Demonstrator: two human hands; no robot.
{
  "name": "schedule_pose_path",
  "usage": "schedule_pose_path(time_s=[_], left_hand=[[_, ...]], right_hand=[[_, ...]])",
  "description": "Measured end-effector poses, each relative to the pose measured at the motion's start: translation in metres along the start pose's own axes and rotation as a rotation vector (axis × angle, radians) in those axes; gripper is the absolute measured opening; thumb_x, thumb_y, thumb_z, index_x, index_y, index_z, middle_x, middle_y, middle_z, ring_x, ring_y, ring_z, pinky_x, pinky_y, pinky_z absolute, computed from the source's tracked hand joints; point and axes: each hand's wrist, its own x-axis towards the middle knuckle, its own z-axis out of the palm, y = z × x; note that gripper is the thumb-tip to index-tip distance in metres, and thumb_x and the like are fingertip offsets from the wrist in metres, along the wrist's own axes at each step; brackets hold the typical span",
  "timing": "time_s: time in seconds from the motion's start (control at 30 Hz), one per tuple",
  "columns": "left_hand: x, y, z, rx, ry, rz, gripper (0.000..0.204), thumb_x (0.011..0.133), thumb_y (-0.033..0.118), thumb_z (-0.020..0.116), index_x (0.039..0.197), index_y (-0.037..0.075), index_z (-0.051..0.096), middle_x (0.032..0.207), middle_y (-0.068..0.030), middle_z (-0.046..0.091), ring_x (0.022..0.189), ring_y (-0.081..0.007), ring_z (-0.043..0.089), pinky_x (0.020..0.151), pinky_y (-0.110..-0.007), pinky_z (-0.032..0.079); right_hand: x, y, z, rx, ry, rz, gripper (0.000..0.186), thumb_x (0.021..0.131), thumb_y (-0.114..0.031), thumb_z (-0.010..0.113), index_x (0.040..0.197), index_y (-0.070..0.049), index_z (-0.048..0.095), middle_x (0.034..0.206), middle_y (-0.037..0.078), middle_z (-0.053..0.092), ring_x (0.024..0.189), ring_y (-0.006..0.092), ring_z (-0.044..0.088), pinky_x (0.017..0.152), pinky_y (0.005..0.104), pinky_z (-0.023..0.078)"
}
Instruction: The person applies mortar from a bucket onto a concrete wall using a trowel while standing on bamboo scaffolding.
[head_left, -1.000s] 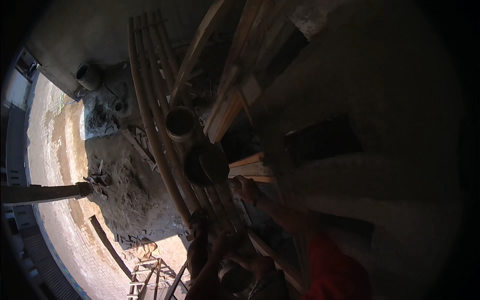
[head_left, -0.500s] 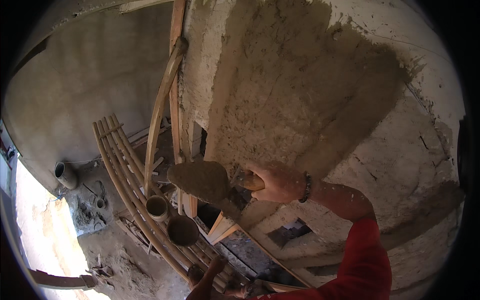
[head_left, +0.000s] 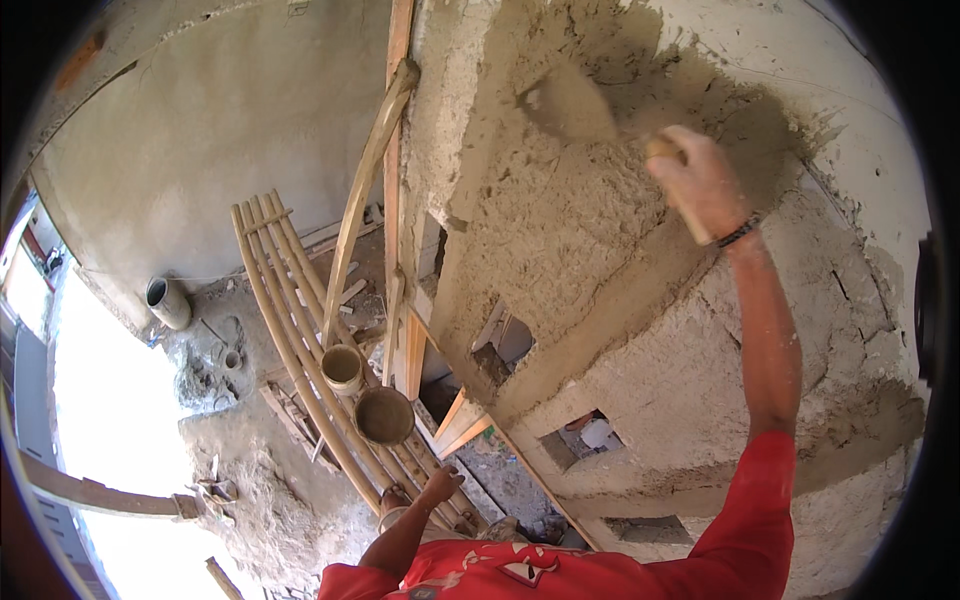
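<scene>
In my right hand (head_left: 712, 185), closed round its wooden handle, is a trowel (head_left: 575, 105). Its blade is blurred by motion and lies over the upper part of the mortar-coated wall (head_left: 570, 220); whether it touches the wall I cannot tell. The coating around the blade is darker and wet-looking. My left hand (head_left: 438, 487) is low beside my body, above the bamboo poles, its fingers loosely curled with nothing visible in them. Close to it stands a round bucket of mortar (head_left: 384, 416), with a pale bucket (head_left: 342, 370) just beyond.
Long bamboo poles (head_left: 290, 330) form a platform below me. A curved wooden pole (head_left: 365, 200) leans by an upright plank (head_left: 398, 40). The wall has square openings (head_left: 580, 440). A grey bucket (head_left: 168, 303) and a mortar heap (head_left: 205, 365) are on the ground far left.
My right hand has swung up and away with the trowel, from low before the wall to its upper part. The blade carried a mound of mortar earlier. The view has shifted.
</scene>
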Motion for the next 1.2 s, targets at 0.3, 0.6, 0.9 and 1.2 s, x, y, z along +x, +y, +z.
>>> schedule_pose_path(time_s=[0.3, 0.6, 0.9, 1.2], left_hand=[[-0.008, 0.002, 0.024, 0.058, -0.07, -0.068, 0.043, 0.082, 0.035, 0.069, 0.109, 0.001, 0.067, 0.092, -0.0197, 0.068, 0.085, -0.032, 0.067, 0.077, -0.041, 0.052], [0.022, 0.023, 0.029, -0.199, -0.119, -0.111, 0.046, 0.083, 0.035, 0.067, 0.116, 0.002, 0.062, 0.081, -0.0157, 0.067, 0.065, -0.0244, 0.065, 0.057, -0.038, 0.052], [0.064, -0.105, 0.014, -0.205, -0.085, -0.159, 0.037, 0.086, 0.031, 0.066, 0.112, 0.006, 0.062, 0.094, -0.0116, 0.063, 0.086, -0.0279, 0.065, 0.071, -0.036, 0.054], [0.258, -0.222, -0.034, -1.075, 0.245, -0.789, 0.045, 0.082, 0.017, 0.07, 0.123, 0.009, 0.053, 0.119, -0.0108, 0.055, 0.109, -0.0281, 0.058, 0.08, -0.038, 0.054]], right_hand=[[-0.034, 0.03, -0.036, 0.038, 0.161, 0.039, 0.052, 0.087, -0.024, 0.062, 0.129, 0.006, 0.052, 0.08, 0.006, 0.058, 0.058, 0.0101, 0.054, 0.051, 0.0263, 0.045], [-0.194, 0.088, 0.242, 0.279, -0.623, 0.163, 0.045, 0.081, -0.016, 0.066, 0.119, 0.006, 0.058, 0.098, 0.021, 0.067, 0.087, 0.0293, 0.067, 0.078, 0.037, 0.052], [-0.322, 0.125, 0.441, 0.254, -0.973, 0.5, 0.043, 0.081, -0.018, 0.063, 0.117, 0.006, 0.059, 0.102, 0.023, 0.066, 0.094, 0.0329, 0.066, 0.082, 0.0431, 0.052], [-0.447, 0.165, 0.535, 0.14, -1.081, 1.015, 0.049, 0.095, -0.041, 0.053, 0.113, 0.004, 0.062, 0.066, 0.006, 0.058, 0.056, 0.0101, 0.052, 0.051, 0.0299, 0.04]])
